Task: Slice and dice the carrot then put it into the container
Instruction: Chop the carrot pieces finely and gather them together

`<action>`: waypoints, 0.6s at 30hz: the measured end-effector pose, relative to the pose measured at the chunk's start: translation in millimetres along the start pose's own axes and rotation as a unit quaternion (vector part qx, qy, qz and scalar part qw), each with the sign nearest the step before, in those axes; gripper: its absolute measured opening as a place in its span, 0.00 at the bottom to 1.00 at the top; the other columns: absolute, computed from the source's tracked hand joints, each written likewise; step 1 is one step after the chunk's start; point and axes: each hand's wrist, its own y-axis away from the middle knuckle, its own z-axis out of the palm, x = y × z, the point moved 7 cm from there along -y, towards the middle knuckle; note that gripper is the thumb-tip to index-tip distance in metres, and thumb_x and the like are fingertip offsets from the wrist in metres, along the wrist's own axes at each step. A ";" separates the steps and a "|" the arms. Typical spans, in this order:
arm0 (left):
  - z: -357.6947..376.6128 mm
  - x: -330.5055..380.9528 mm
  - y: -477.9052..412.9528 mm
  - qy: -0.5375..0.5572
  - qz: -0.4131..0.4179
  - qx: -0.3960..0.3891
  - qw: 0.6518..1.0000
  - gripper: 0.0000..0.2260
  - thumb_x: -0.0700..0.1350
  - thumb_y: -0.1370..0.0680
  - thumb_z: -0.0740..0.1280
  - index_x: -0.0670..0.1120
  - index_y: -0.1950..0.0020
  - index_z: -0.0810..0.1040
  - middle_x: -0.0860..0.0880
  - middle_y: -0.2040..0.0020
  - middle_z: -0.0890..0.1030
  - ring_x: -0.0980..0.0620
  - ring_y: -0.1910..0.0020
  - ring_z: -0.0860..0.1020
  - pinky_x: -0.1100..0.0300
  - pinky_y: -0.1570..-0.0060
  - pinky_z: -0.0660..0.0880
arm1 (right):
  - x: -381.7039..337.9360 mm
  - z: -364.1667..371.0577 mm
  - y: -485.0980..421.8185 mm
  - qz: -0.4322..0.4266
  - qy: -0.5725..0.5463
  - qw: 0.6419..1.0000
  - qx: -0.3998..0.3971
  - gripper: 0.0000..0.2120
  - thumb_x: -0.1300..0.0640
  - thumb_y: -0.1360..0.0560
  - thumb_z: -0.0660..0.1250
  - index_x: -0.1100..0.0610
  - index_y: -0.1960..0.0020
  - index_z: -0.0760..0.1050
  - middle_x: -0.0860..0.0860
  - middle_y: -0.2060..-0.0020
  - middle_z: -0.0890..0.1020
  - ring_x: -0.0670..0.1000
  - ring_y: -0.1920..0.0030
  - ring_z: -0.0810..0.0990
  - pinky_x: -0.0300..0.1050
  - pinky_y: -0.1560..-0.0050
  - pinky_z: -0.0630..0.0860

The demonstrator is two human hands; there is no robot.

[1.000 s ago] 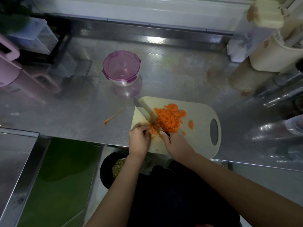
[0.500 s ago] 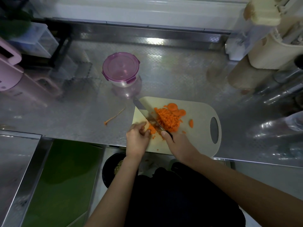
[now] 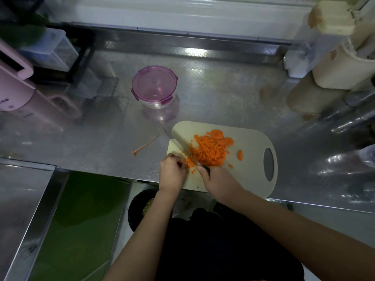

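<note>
A pale cutting board [image 3: 249,147] lies at the counter's front edge. On it sits a heap of diced carrot [image 3: 209,153], with a few round carrot slices [image 3: 220,136] at its far side and one stray slice [image 3: 240,155] to the right. My right hand [image 3: 219,180] grips the handle of a knife [image 3: 178,144], whose blade runs up and left along the heap. My left hand [image 3: 172,173] pinches a small carrot piece [image 3: 189,162] against the board beside the blade. A round container [image 3: 154,87] with a purple lid stands closed behind the board.
A thin carrot root tip [image 3: 145,146] lies on the steel counter [image 3: 223,94] left of the board. A pink appliance [image 3: 14,86] stands far left, cream jugs [image 3: 341,63] far right. A black bowl [image 3: 140,207] sits below the counter edge.
The knife blade has shifted slightly while both hands stay at the board's near left corner; the left hand's fingers have re-curled on the small carrot piece.
</note>
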 end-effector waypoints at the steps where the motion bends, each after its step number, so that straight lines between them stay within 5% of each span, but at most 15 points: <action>1: -0.2 0.4 0.4 0.000 0.000 -0.001 1.000 0.06 0.37 0.27 0.68 0.40 0.54 0.84 0.43 0.52 0.80 0.46 0.55 0.78 0.64 0.54 0.70 | 0.0 1.5 -1.5 0.001 0.000 1.000 0.002 0.23 0.43 0.19 0.52 0.55 0.69 0.63 0.51 0.73 0.68 0.50 0.72 0.67 0.44 0.66 0.64; 8: -0.6 -2.1 6.0 0.022 -0.014 0.013 1.000 0.06 0.38 0.26 0.68 0.39 0.54 0.84 0.43 0.51 0.80 0.47 0.55 0.78 0.69 0.58 0.66 | 1.8 9.8 -11.9 -0.014 -0.017 1.000 0.016 0.23 0.42 0.20 0.51 0.55 0.67 0.64 0.52 0.72 0.70 0.57 0.67 0.73 0.49 0.64 0.70; 18: 0.1 0.0 10.9 0.021 -0.001 0.034 0.999 0.06 0.38 0.28 0.67 0.41 0.55 0.84 0.44 0.54 0.80 0.47 0.55 0.78 0.62 0.52 0.72 | 6.1 0.3 -2.3 -0.027 -0.085 0.996 0.011 0.23 0.45 0.19 0.52 0.56 0.68 0.64 0.50 0.74 0.68 0.48 0.72 0.67 0.39 0.71 0.60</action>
